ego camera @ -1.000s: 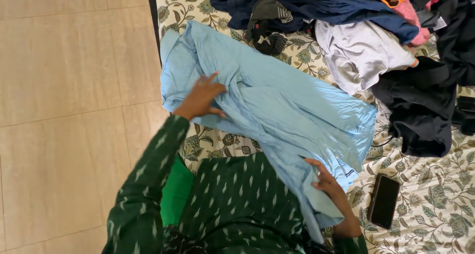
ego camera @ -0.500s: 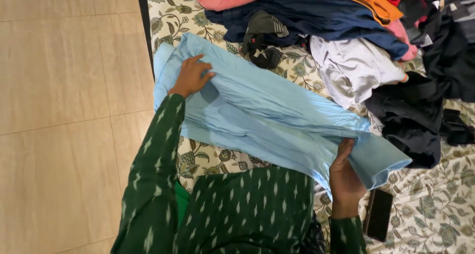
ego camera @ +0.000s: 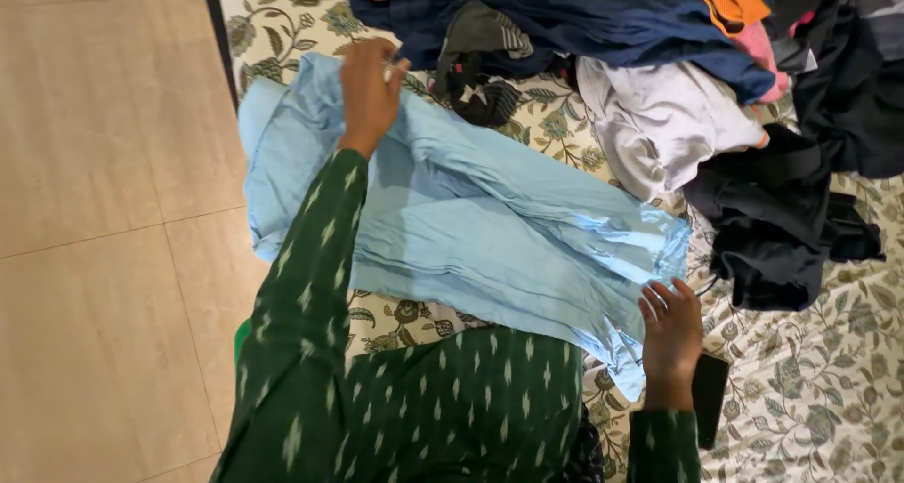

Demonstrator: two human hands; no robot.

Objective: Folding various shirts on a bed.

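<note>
A light blue garment (ego camera: 471, 219) lies folded lengthwise across the floral bedsheet (ego camera: 829, 389). My left hand (ego camera: 369, 92) pinches the garment's far upper edge near its left end, fingers closed on the cloth. My right hand (ego camera: 670, 337) rests at the garment's right end, fingers spread on the lower corner, pressing the fabric. Both arms wear green patterned sleeves.
A heap of clothes fills the back: navy cloth (ego camera: 603, 22), a dark sock-like bundle (ego camera: 480, 64), a white garment (ego camera: 659, 125), black garments (ego camera: 782, 219), pink and orange pieces. A black phone (ego camera: 708, 398) lies by my right wrist. Tiled floor (ego camera: 104, 210) spreads on the left.
My left hand moved up to the garment's far edge. My right hand let go of the raised right end and laid it flat on the sheet.
</note>
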